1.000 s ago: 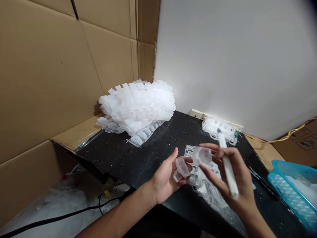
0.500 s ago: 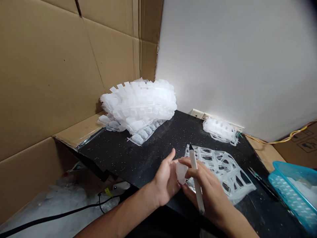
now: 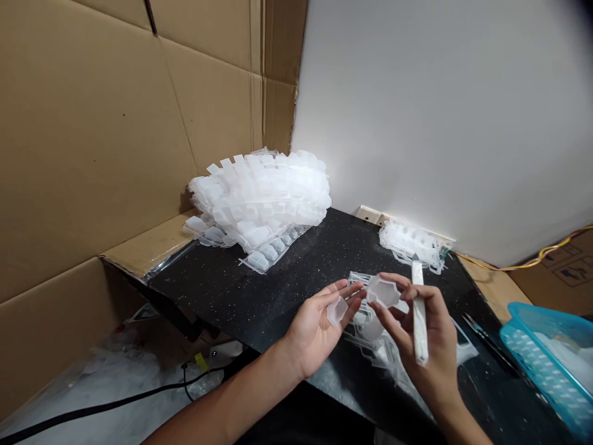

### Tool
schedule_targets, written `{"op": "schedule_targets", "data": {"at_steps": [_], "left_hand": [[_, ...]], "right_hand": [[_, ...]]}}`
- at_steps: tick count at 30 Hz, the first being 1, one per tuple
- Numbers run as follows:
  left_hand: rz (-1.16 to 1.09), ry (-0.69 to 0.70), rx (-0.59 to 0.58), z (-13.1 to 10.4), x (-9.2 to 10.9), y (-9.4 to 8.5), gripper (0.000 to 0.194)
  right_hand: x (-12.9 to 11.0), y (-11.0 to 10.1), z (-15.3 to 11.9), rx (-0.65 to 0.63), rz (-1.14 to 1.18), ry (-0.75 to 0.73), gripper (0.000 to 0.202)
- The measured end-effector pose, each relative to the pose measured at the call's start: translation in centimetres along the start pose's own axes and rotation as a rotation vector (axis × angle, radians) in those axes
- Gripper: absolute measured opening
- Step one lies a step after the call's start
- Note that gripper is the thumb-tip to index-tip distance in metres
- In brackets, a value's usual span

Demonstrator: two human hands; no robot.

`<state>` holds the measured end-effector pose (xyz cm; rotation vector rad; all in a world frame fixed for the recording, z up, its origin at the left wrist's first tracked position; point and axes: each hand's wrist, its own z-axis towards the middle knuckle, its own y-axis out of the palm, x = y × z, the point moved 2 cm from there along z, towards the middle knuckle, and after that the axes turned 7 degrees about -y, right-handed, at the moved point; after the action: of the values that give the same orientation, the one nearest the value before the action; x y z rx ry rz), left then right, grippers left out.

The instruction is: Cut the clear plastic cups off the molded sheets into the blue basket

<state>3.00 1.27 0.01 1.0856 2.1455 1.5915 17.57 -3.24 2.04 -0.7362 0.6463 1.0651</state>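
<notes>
In the palm of my left hand (image 3: 311, 337), which is turned up with its fingers stretched to the right, rests a small translucent plastic piece (image 3: 336, 311). My right hand (image 3: 428, 334) pinches a larger, shallow translucent plastic piece (image 3: 383, 292) between thumb and fingertips, close to the left fingertips. The same hand also keeps a white-handled craft knife (image 3: 419, 318) between its fingers, tip pointing up. Under the right hand, partly hidden, lies a cut-out clear plastic sheet (image 3: 386, 349) on the black tabletop (image 3: 222, 296).
A large heap of moulded translucent sheets (image 3: 264, 194) stands at the back left, and a smaller stack (image 3: 412, 242) by the wall. Tweezers (image 3: 491, 340) lie at right beside a blue basket (image 3: 532, 364) holding white pieces. Cardboard (image 3: 139, 123) walls the left side.
My right hand has moved right and up from over the left palm, now pinching the larger piece. The knife came along with it. The left palm has come into fuller view with the small piece.
</notes>
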Motion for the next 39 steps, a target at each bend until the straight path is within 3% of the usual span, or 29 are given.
{"op": "schedule_targets", "data": {"at_steps": [6, 13, 19, 22, 26, 32, 34, 36, 39], "left_hand": [[-0.014, -0.015, 0.018, 0.9, -1.9, 0.4, 0.028], [-0.059, -0.143, -0.044, 1.7, -4.5, 1.2, 0.046], [0.083, -0.171, -0.17, 1.1, -5.7, 2.2, 0.055], [0.109, -0.139, -0.117, 0.8, -6.1, 2.0, 0.051], [0.171, 0.025, 0.091, -0.2, -4.4, 1.0, 0.044], [0.282, 0.305, 0.211, -1.2, 0.7, -0.1, 0.04], [0.416, 0.339, 0.204, -1.0, 1.2, -0.5, 0.034], [0.71, 0.372, 0.143, -0.8, 0.9, -1.0, 0.027], [1.318, 0.431, -0.03, -0.7, -0.3, -1.8, 0.031]], "right_hand": [[1.4, 2.1, -1.5, -0.042, -0.293, -0.181, 0.025], [1.5, 2.6, -1.8, -0.065, -0.233, -0.202, 0.019], [4.1, 2.6, -1.2, 0.116, -0.275, -0.24, 0.008], [4.4, 2.5, -0.8, 0.186, -0.315, -0.237, 0.007], [4.2, 1.8, -1.1, 0.185, -0.358, -0.238, 0.008], [3.7, 1.8, -2.4, -0.028, -0.406, -0.316, 0.009], [3.0, 2.1, -2.2, -0.026, -0.439, -0.331, 0.006], [2.0, 1.4, -1.5, 0.038, -0.489, -0.322, 0.003], [-0.2, -2.7, 0.3, 0.202, -0.607, -0.28, 0.006]]}}
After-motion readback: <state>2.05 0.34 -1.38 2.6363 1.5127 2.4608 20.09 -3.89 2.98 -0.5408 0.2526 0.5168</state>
